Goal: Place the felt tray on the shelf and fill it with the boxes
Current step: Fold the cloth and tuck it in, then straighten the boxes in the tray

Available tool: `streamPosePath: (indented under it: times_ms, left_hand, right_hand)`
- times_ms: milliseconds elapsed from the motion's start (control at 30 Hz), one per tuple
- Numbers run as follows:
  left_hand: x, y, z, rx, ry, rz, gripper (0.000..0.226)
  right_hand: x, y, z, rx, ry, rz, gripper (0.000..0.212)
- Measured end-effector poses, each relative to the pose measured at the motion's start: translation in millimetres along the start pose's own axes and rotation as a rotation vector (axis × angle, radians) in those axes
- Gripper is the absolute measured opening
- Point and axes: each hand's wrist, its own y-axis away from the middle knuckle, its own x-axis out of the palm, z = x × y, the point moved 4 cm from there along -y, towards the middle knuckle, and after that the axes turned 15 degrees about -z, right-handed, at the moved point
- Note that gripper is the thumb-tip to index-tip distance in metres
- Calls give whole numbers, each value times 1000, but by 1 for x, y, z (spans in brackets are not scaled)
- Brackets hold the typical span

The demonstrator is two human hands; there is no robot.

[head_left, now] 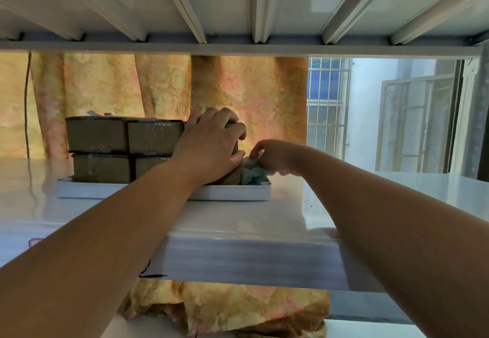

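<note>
Head view: box (231, 126) going in at tray's (132, 192) right end.
Left hand (211, 147) grips box; right hand (275, 159) pinches cloth (254, 175). Clear cloth, seat box square.

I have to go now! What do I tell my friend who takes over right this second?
The left hand grips the top box at the right end of the stack, fingers curled over it.
The right hand pinches a crumpled bluish cloth at the tray's right end.
The felt tray sits on the shelf. Four other boxes stand in it, stacked two high.
Done: tray placed, mostly filled.
Left: settle the gripped box and probably take the cloth out.
</note>
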Motion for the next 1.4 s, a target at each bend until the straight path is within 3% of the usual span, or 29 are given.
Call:
streamPosePath:
  times_ms: [167,467,567,700,800,867,967,1200,1400]
  left_hand:
    - [0,0,-1,7,-8,-13,28]
    - [1,2,-2,24,-37,-23,26]
    - [2,2,-3,38,-50,-26,27]
    - [2,2,-3,43,-62,-20,27]
    - [3,1,-3,43,-64,-7,26]
    - [3,1,-3,47,-65,-6,26]
    - [3,2,-2,44,-68,-6,26]
    - [2,2,-3,57,-83,-17,27]
    - [3,2,-2,53,-76,-30,25]
  right_hand:
    - [2,0,1,-100,225,-87,49]
    - [10,-5,0,-118,461,-32,31]
    - [7,3,11,-198,557,40,26]
    - [11,7,20,-187,660,145,35]
    - [16,0,26,-196,717,145,18]
    - [20,-5,28,-193,809,109,19]
    - [19,-7,31,-202,744,45,8]
    - [30,-3,23,-177,646,227,36]
    - [21,-11,16,-140,489,0,16]
